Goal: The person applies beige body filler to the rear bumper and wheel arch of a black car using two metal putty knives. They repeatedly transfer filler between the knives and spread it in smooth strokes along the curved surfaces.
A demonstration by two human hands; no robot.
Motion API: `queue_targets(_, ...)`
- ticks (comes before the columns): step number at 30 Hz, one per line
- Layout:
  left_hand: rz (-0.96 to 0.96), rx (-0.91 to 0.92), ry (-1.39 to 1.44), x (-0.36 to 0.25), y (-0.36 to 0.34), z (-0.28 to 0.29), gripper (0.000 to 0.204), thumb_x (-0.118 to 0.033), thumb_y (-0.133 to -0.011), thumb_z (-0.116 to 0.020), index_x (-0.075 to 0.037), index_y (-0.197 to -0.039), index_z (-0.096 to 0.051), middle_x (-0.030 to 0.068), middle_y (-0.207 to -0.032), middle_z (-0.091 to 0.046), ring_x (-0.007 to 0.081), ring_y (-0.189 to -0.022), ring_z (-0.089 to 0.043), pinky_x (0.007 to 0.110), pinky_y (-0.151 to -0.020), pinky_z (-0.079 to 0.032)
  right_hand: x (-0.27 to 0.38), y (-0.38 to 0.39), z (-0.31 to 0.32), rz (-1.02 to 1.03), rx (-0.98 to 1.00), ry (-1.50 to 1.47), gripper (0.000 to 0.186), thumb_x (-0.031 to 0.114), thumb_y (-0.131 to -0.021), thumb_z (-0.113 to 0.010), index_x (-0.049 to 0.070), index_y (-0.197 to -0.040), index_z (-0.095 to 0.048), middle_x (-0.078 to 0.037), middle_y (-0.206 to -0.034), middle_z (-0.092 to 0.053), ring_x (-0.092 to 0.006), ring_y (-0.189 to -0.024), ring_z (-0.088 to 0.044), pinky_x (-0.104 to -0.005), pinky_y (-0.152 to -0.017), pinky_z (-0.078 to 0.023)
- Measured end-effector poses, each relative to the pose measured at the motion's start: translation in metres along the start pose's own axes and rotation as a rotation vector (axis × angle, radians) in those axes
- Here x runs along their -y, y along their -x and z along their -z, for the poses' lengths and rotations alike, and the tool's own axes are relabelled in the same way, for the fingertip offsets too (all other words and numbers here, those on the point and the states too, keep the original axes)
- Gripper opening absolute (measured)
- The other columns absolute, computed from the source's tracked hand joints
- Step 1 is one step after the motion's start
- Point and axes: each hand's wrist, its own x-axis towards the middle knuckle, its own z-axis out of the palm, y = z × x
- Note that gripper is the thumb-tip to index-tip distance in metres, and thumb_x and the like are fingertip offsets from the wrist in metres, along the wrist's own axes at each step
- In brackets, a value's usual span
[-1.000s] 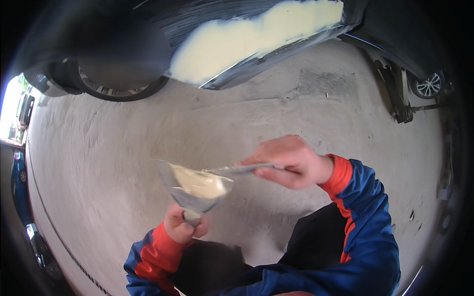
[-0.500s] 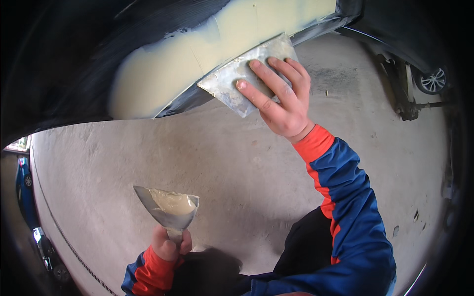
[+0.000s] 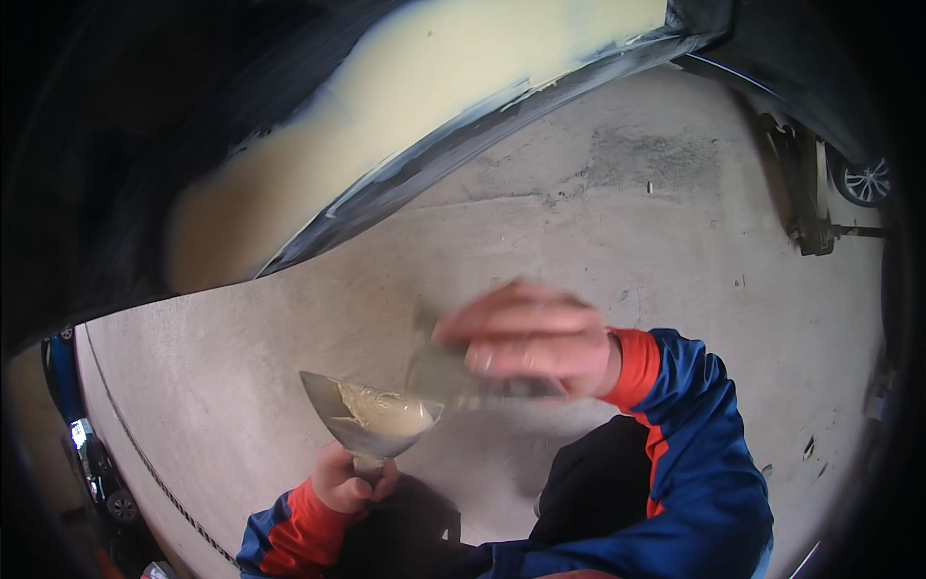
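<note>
Half a second ago, the right hand [image 3: 540, 340] held the flat metal spreader [image 3: 430, 372] against the lower edge of the cream filler [image 3: 434, 92]; both are now withdrawn, and the filler lies beyond the fingertips, well apart. The fingers, previously spread over the spreader, are now closer together and blurred by motion. The putty knife [image 3: 384, 447], then well apart from these fingers, is now near, to the left of and below their tips.

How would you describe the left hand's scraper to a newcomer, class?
Below the dark car panel, find the left hand. Rising from it is the scraper, a grey flared blade; unlike the blurred tool in the right hand, it clearly shows cream paste.
</note>
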Motion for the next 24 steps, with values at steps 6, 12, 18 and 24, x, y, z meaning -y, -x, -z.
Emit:
queue_targets(6,-0.088,-0.251,-0.118,-0.011,0.006,-0.036,0.080,-0.065,-0.083,-0.067,0.005,-0.118,-0.049,0.0022,-0.053,-0.048,0.0120,-0.039,-0.044,0.025,-0.035,-0.038,-0.017,0.014,0.045,-0.065,0.057,0.331,0.034,0.005,-0.087,-0.062,0.005,-0.120,-0.068,-0.013,-0.121,-0.067,-0.0321,-0.099,-0.066,-0.0423,-0.084,-0.055)
queue_targets(12,-0.005,-0.379,-0.257,-0.011,0.030,-0.067,0.081,-0.070,-0.083,-0.062,0.004,-0.112,-0.049,0.0004,-0.051,-0.045,0.0107,-0.037,-0.045,0.025,-0.034,-0.036,-0.067,0.003,0.100,0.220,-0.219,1.247,0.039,0.015,-0.083,-0.068,0.028,-0.120,-0.071,-0.002,-0.125,-0.066,-0.0237,-0.109,-0.057,-0.0408,-0.097,-0.045)
queue_targets(18,-0.031,-0.496,-0.130,-0.005,0.052,-0.093,0.068,-0.060,-0.090,-0.062,0.005,-0.106,-0.054,0.0046,-0.060,-0.051,0.0127,-0.046,-0.049,0.025,-0.040,-0.038,-0.101,-0.008,0.104,0.257,-0.245,1.205,0.046,0.009,-0.076,-0.076,0.027,-0.118,-0.073,-0.003,-0.130,-0.064,-0.0281,-0.116,-0.056,-0.0447,-0.106,-0.040)
queue_targets(24,-0.011,-0.470,-0.164,0.000,0.042,-0.117,0.074,-0.065,-0.088,-0.059,-0.003,-0.126,-0.046,0.0016,-0.056,-0.044,0.0104,-0.037,-0.040,0.024,-0.033,-0.034,-0.113,0.009,0.107,0.213,-0.170,1.237,0.042,0.014,-0.086,-0.064,0.027,-0.125,-0.069,0.003,-0.130,-0.064,-0.0241,-0.113,-0.055,-0.0420,-0.101,-0.041)
